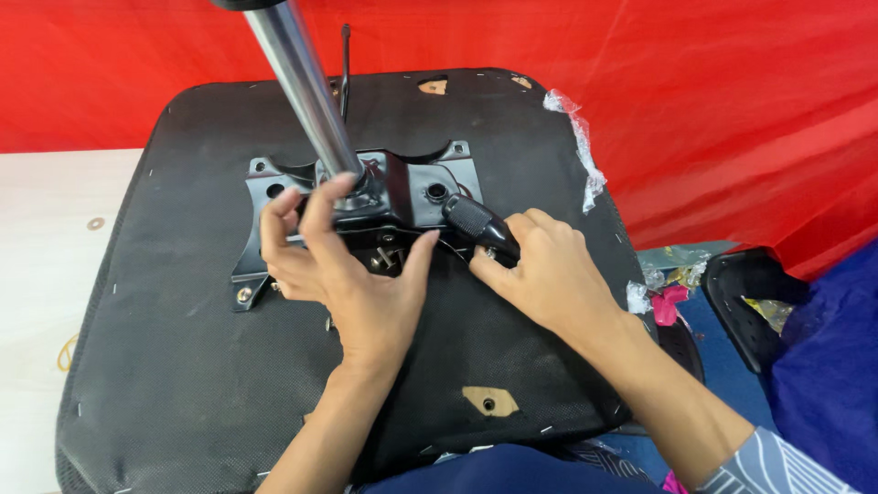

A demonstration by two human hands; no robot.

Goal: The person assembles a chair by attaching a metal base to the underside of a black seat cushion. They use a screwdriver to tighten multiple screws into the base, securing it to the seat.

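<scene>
An upturned black chair seat (183,366) lies on a white table, with a black metal mechanism plate (430,187) bolted to its underside. A chrome gas cylinder (306,87) rises from the plate's middle. My left hand (343,270) rests on the plate at the cylinder's base, fingers curled around the plate's near edge. My right hand (540,270) presses on the seat just right of the plate, fingertips touching the black ribbed lever knob (476,224). Loose screws (389,256) show between my two hands.
A white table (46,256) extends to the left with a small washer (95,223) on it. Red cloth (713,110) hangs behind. Torn clear plastic (585,146) clings to the seat's right edge. A black armrest part (745,302) and blue fabric lie at right.
</scene>
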